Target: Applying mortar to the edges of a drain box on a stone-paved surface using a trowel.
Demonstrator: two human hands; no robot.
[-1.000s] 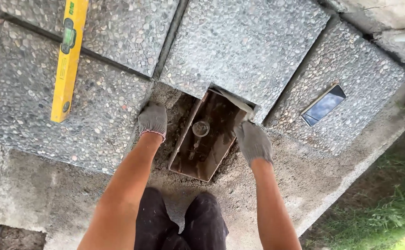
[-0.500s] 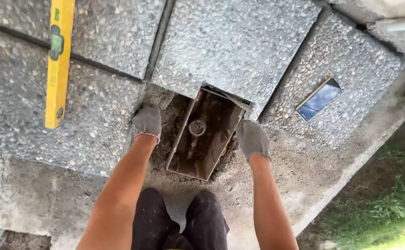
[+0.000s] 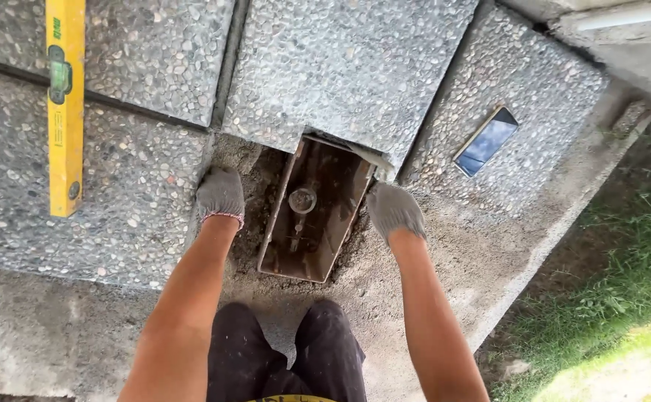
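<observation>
My left hand (image 3: 220,194) wears a grey work glove and rests on the corner of a pebbled paving slab (image 3: 124,193), fingers curled over its edge by the dirt gap. My right hand (image 3: 392,209), also gloved, lies flat on the sandy ground to the right of a rusty rectangular metal box (image 3: 312,212) sunk in the soil. The box is open on top and has a round cap (image 3: 302,199) inside. Its far end runs under another pebbled slab (image 3: 348,67). Neither hand holds anything that I can see.
A yellow spirit level (image 3: 65,104) lies across the slabs at the left. A dark phone (image 3: 486,141) rests on the right slab (image 3: 519,104). Grass (image 3: 623,298) borders the sand bed at the right. My knees in dark trousers (image 3: 288,350) are at the bottom.
The view has drifted slightly, with everything sitting a little lower and to the left in frame. Both hands stay in about the same spots beside the box.
</observation>
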